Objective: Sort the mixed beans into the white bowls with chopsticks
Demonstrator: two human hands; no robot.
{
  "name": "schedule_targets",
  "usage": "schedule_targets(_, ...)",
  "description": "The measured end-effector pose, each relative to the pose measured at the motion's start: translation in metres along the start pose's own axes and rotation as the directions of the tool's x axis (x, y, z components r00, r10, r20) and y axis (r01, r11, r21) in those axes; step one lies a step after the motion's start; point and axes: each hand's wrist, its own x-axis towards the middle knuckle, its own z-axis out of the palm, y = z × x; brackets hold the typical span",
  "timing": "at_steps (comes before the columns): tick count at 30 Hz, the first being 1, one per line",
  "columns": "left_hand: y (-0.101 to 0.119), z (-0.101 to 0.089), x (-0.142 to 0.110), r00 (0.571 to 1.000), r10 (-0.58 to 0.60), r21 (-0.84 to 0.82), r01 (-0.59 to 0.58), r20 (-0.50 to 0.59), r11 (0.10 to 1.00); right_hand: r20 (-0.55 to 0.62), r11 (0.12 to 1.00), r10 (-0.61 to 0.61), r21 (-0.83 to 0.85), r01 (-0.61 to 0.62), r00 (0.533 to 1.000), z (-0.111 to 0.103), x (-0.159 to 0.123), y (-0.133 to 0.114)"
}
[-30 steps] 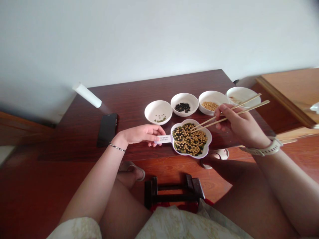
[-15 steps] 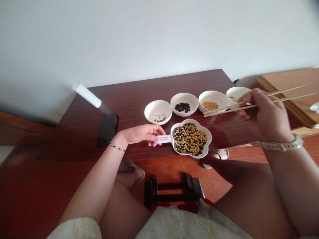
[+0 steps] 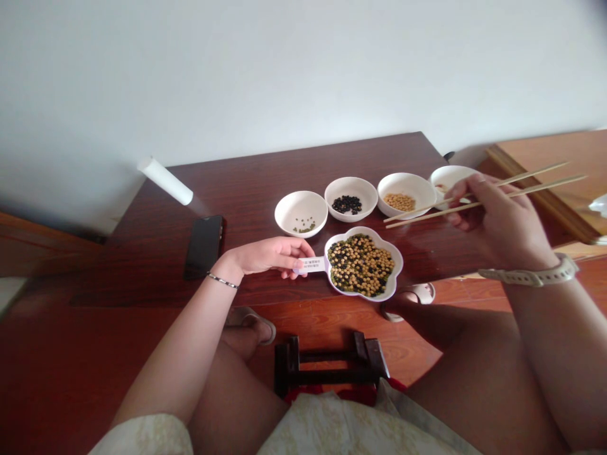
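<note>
My left hand (image 3: 279, 258) grips the labelled handle of a white flower-shaped dish (image 3: 399, 264) at the table's near edge. Mixed yellow, black and green beans (image 3: 361, 265) fill it. A pair of chopsticks (image 3: 439, 213) is held in my right hand (image 3: 502, 218), tips above the table between the dish and the soybean bowl, with nothing visible between them. Behind the dish stand white bowls in a row: one with a few green beans (image 3: 304, 227), one with black beans (image 3: 348, 205), one with soybeans (image 3: 399, 201). The rightmost bowl (image 3: 450, 174) is partly hidden by my right hand.
A phone (image 3: 203, 248) lies on the dark wooden table (image 3: 246, 183) at the left, with a white cylinder (image 3: 165, 181) behind it. A lighter wooden surface (image 3: 554, 158) is at the right. Below the near edge is a dark stool (image 3: 332, 366).
My right hand and the chopsticks have shifted slightly left, and their tips sit a little lower. The left hand and the dish have stayed in place.
</note>
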Motion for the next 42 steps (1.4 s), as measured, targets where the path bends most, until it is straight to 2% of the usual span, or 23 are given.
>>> schedule_targets(2, 0.0, 0.0, 0.0, 1.0, -0.004, -0.001, 0.004, -0.002, 1.0, 0.116, 0.991, 0.102, -0.097, -0.091, 0.988, 0.003, -0.006, -0.003)
schedule_targets(4, 0.001, 0.001, 0.0, 1.0, -0.005, -0.001, 0.005, -0.003, 1.0, 0.185, 0.976, 0.154, -0.185, -0.119, 0.971, 0.004, -0.01, -0.007)
schedule_targets(9, 0.003, 0.002, 0.0, 1.0, -0.005, 0.003, 0.005, -0.012, 1.0, 0.235, 0.953, 0.2, -0.274, -0.132, 0.951, 0.003, -0.016, -0.013)
schedule_targets(17, 0.002, 0.001, 0.0, 1.0, -0.016, 0.006, 0.016, -0.007, 1.0, 0.404, 0.934, 0.129, -0.355, 0.025, 0.906, 0.006, -0.019, -0.01)
schedule_targets(33, 0.004, 0.002, 0.0, 1.0, -0.021, -0.003, 0.021, -0.004, 1.0, 0.42, 0.929, 0.05, -0.352, 0.111, 0.906, 0.016, -0.028, -0.017)
schedule_targets(42, 0.005, 0.003, 0.0, 1.0, -0.021, -0.004, 0.021, -0.008, 1.0, 0.395, 0.944, 0.12, -0.33, 0.019, 0.911, 0.019, -0.027, -0.017)
